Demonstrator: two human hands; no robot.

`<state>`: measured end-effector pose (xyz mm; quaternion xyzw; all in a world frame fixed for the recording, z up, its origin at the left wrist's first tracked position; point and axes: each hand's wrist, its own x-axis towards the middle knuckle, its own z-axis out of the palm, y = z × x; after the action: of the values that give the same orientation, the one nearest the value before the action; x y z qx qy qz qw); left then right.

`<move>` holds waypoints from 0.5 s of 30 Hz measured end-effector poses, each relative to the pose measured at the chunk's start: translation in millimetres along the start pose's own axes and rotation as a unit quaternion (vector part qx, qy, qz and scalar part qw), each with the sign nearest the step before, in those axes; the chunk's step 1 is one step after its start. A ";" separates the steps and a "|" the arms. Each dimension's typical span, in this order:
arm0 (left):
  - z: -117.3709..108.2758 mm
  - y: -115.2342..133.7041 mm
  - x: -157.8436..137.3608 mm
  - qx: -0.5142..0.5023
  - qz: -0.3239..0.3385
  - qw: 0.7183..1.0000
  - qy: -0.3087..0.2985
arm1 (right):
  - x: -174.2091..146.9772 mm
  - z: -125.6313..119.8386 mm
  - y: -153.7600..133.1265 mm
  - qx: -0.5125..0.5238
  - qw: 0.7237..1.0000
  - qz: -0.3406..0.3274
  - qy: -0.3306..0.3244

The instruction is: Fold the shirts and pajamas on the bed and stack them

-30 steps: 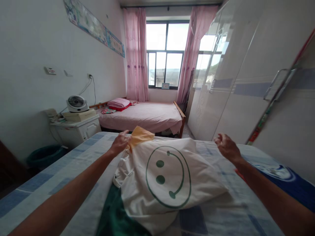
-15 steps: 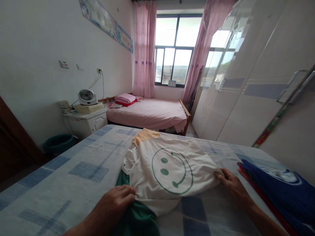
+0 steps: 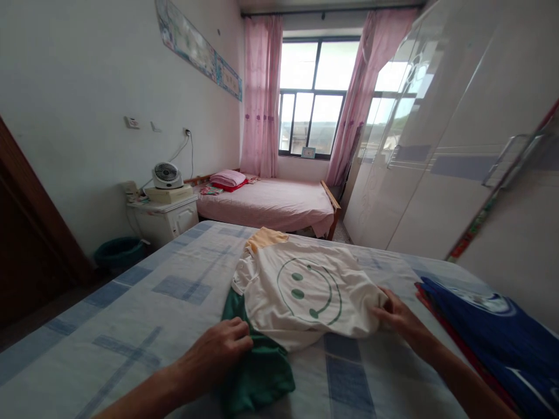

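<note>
A white T-shirt [image 3: 314, 291] with a green smiley print lies sideways on the bed in front of me. One sleeve is yellow and points away; the green sleeve [image 3: 262, 372] spreads toward me. My left hand [image 3: 229, 347] is closed at the green sleeve near the shoulder, its fingertips curled down against the cloth. At the shirt's right end, my right hand [image 3: 395, 314] pinches the white hem between thumb and fingers. The fabric is creased between both hands.
Folded blue and red clothes [image 3: 484, 326] lie at the right on the checked bed sheet [image 3: 183, 288]. Beyond stand a pink bed [image 3: 279, 201], a nightstand [image 3: 168, 218] with a fan [image 3: 167, 174], a bin [image 3: 119, 251] and a white wardrobe [image 3: 437, 192].
The shirt's near edge has moved back from me, exposing more of the green sleeve. My right hand has drawn slightly inward with the hem. The view has tilted and shifted a little.
</note>
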<state>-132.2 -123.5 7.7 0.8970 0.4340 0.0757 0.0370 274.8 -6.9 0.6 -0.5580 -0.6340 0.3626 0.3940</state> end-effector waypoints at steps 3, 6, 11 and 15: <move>21.4 -8.6 7.6 0.020 0.001 0.998 0.052 | 2.4 2.9 21.7 -0.099 0.993 0.010 0.065; 17.4 -16.2 18.2 -0.056 -0.040 0.991 0.114 | 10.0 0.0 6.4 -0.173 0.973 -0.001 0.152; -59.4 -28.2 13.7 -0.233 -0.158 0.933 0.223 | -0.9 -24.5 -61.1 -0.182 0.957 -0.039 0.222; -111.2 -36.8 -18.5 -0.296 -0.157 0.936 0.109 | -37.8 -50.1 -76.8 -0.179 0.968 0.002 0.176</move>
<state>-190.7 -115.1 110.6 0.7520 0.5289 0.2913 0.2643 290.2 -52.2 87.5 -0.6758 -0.6082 0.1402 0.3920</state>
